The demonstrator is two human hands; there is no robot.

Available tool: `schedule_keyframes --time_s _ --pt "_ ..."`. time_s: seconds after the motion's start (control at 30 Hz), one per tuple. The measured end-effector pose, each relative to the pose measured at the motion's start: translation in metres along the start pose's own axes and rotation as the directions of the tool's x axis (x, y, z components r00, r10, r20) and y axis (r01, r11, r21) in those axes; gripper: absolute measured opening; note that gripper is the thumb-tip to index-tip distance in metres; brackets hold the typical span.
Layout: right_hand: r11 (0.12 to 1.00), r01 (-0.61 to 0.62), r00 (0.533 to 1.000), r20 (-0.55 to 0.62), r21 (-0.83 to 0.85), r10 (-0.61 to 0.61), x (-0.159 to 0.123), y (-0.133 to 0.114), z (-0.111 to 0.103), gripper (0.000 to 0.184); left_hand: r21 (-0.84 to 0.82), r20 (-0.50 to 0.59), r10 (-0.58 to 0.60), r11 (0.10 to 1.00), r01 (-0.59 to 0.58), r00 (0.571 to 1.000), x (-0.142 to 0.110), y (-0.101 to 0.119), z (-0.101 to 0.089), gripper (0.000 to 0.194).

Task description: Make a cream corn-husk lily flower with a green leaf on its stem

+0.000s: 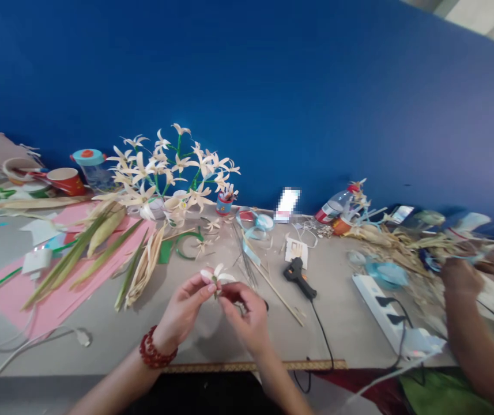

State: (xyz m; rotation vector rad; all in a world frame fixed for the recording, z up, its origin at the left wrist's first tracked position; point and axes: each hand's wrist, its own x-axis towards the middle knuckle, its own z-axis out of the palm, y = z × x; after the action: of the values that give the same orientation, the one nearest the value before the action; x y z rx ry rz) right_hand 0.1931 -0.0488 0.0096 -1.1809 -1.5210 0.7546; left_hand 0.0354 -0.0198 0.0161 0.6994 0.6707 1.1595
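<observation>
Wall: a blue wall (272, 86) stands behind the table's far edge
Table: a grey table (342, 323) strewn with craft scraps, a patterned strip running along its near edge
Pink sheet: pink paper (26, 288) lies toward the left end, with long green and straw-coloured leaves (95, 242) across it
Bouquet: a bunch of cream husk flowers (169, 167) on green stems stands near the far edge, left of middle
Power strip: a white power strip (385, 311) lies toward the right end, close to another person's forearm (467, 323)
Glue gun: a black glue gun (299, 276) lies right of the middle, its cord running to the near edge
Left hand: the left hand (184, 311), red bead bracelet at the wrist, pinches the small flower with its fingertips
Right hand: the right hand (247, 314) is curled, fingertips closed on the stem under the bloom
Small flower: a cream small flower (218, 275) is held between both hands above the table's middle, near the near edge
</observation>
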Motion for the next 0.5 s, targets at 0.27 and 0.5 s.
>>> schedule_keyframes --time_s 0.27,0.5 --pt "0.577 -0.282 0.948 -0.316 -0.767 0.043 -0.002 0.101 -0.177 0.048 0.072 -0.018 0.041 0.997 -0.039 0.999 0.003 0.003 -0.007 0.018" --pt "0.516 -0.046 0.985 0.047 -0.855 0.167 0.009 0.137 -0.213 0.047 0.113 0.012 0.047 0.992 -0.048 0.999 0.005 0.001 -0.005 0.018"
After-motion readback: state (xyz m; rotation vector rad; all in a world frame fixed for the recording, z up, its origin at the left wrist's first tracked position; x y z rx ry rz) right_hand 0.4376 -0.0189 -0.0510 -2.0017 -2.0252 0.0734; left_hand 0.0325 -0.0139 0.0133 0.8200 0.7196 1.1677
